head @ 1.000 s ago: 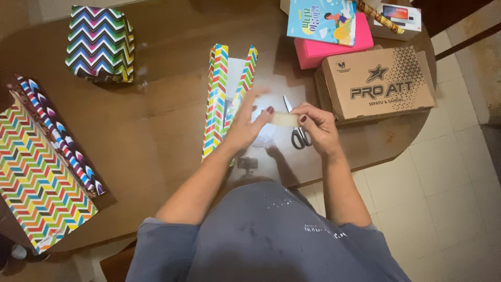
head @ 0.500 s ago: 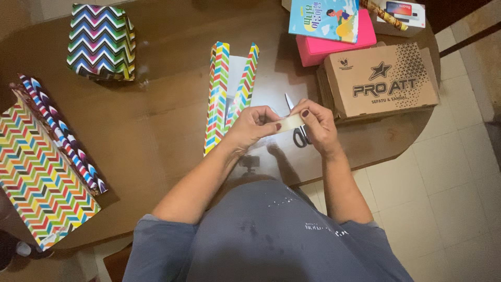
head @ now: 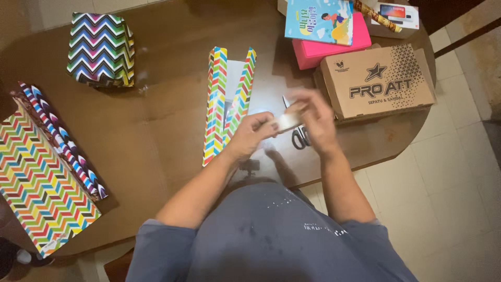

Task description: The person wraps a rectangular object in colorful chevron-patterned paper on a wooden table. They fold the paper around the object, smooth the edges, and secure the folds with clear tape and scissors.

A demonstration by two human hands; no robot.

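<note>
The tape roll (head: pixel 288 121) is held above the table (head: pixel 156 120), near its front edge, between both hands: the left hand (head: pixel 254 133) closes its fingers on one side and the right hand (head: pixel 313 119), blurred, grips the other. Scissors (head: pixel 299 137) lie on the table just under the hands. A half-wrapped box (head: pixel 228 99) in zigzag paper lies just beside the left hand, and a cardboard box (head: pixel 378 81) stands near the right hand.

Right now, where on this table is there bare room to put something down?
The widest bare wood lies between the zigzag-wrapped parcel, the striped rolls and the half-folded paper strip. It is crowded at the far right: cardboard box, pink box, book, scissors under both hands.
</note>
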